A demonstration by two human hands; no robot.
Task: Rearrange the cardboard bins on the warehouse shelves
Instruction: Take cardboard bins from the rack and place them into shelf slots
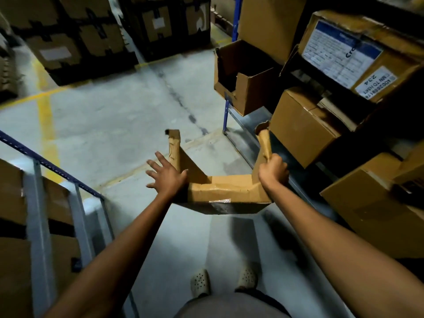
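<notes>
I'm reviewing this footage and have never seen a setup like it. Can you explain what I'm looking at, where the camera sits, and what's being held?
There is no machine: a person wears one camera on the head, looking down at their own arms. The right hand grips the torn side flap of an open cardboard bin, held above the concrete floor. The left hand is open, fingers spread, against the bin's other side. Shelves on the right carry more boxes, among them a cut-front bin.
</notes>
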